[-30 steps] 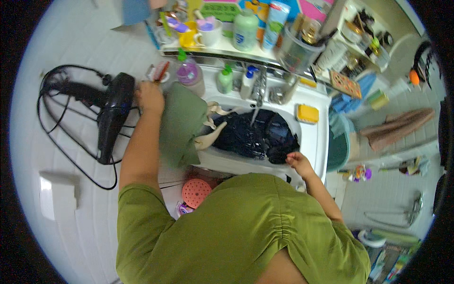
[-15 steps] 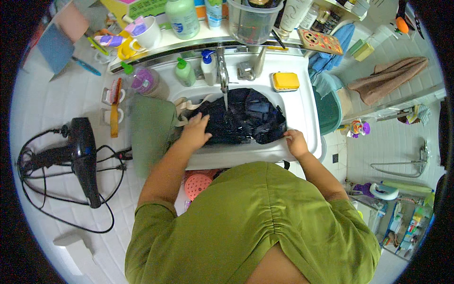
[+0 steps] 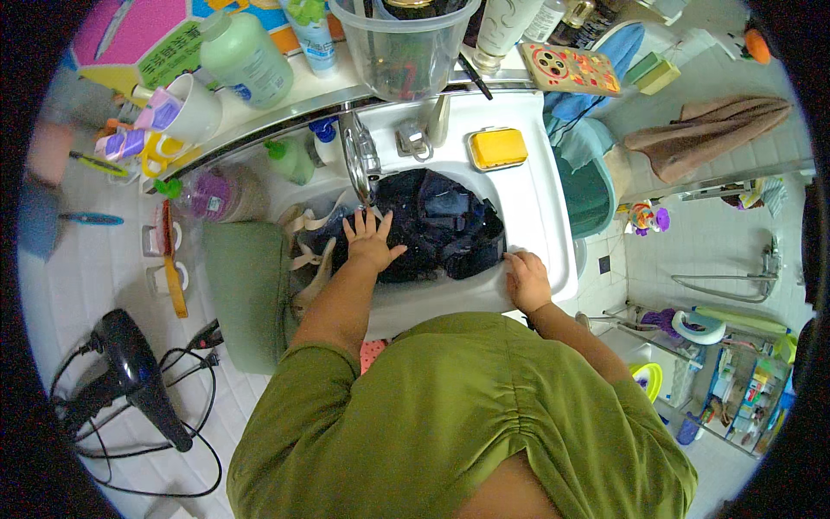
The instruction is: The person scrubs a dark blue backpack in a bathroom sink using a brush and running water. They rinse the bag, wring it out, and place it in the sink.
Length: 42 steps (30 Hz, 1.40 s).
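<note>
Left wall (image 3: pixel 86 268) clad in white tile, joints bent by lens. White shelf (image 3: pixel 316 89) run along top, crowded with toiletries; brightly coloured panel (image 3: pixel 130 35) set behind it. Right wall (image 3: pixel 718 227) tiled too, in paler grey-white; chrome shower fitting (image 3: pixel 769 268) and hose mounted there. Brown towel (image 3: pixel 705 134) hung above. Light floor tile (image 3: pixel 596 290) broken by small dark square (image 3: pixel 604 265). Storage rack (image 3: pixel 716 398) packed with bottles, lower right. Space lit softly, cool tone.
</note>
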### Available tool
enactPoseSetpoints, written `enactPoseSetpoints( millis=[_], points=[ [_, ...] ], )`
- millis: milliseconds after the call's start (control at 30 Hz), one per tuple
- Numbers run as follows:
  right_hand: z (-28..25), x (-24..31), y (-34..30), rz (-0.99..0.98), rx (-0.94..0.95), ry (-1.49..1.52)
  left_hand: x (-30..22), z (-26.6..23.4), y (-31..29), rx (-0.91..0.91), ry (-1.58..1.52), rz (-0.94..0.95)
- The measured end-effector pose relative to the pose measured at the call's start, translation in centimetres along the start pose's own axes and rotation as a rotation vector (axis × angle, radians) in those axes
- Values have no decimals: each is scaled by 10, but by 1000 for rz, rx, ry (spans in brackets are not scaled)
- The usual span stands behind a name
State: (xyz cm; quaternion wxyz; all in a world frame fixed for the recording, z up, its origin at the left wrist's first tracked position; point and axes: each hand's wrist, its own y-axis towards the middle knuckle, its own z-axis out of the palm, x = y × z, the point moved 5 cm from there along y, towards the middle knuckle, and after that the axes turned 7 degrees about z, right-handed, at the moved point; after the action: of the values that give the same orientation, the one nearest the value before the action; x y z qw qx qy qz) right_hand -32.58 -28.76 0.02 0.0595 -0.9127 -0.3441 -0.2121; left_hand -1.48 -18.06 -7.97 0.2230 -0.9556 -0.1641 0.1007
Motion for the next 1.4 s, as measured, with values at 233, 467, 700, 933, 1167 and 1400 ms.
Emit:
enactPoseSetpoints(
  millis=[233,467,700,933,1167,1400],
  points=[
    [-1,-4,0,43,-12,28,7,19,35,228,-121,33],
    [-4,1,4,21,9,31,18,60,48,379,-217,-79],
    [-1,-6,2,9,-37,16,22,21,57,56,-320,-95],
    [1,-8,0,11,-80,-6,71,55,77,-295,-351,-274],
    [1,-8,-3,56,-82,-28,25,-3,46,-49,33,123],
    [4,-11,-4,69,-101,-43,16,32,54,276,-130,280]
  ],
)
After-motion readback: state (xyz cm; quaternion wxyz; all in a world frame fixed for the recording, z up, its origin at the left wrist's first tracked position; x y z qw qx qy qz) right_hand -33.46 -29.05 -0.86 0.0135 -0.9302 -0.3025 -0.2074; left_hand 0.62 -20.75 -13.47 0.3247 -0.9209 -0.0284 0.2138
